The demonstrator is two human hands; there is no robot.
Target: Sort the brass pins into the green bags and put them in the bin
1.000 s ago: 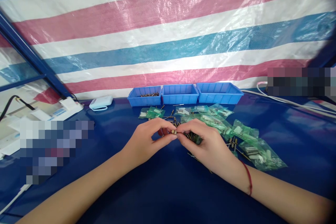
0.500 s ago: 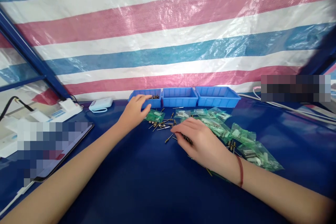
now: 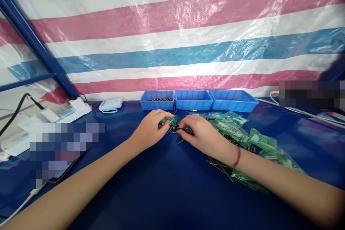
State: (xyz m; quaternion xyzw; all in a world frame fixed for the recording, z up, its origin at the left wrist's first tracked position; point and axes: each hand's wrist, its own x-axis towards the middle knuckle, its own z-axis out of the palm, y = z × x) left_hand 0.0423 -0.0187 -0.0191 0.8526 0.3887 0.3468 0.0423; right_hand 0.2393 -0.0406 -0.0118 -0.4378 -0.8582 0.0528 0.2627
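Note:
My left hand [image 3: 152, 127] is low over the table, fingers bent and thumb apart, with no held thing visible. A small green plastic packet [image 3: 174, 119] shows just beyond its fingertips. Beside it, my right hand [image 3: 201, 129] curls over loose metal pieces that look like pop rivets [image 3: 181, 141]. Its thumb and fingertips close near a thin rivet stem; the palm hides part of the pile. More rivets [image 3: 221, 168] lie under the right wrist. Brass-coloured pieces [image 3: 161, 99] fill the bottom of the left blue bin [image 3: 157, 105].
A middle blue bin [image 3: 193, 105] and a right blue bin [image 3: 234, 106] stand against the striped sheet. Green bags [image 3: 262, 138] spread on the right. At left are a light-blue device [image 3: 110, 105], a power strip [image 3: 68, 115] and a partly blurred tablet [image 3: 64, 170].
My left hand has come away from the left bin, down and right toward the loose rivets. My right hand stays over the pile. The view has shifted slightly left.

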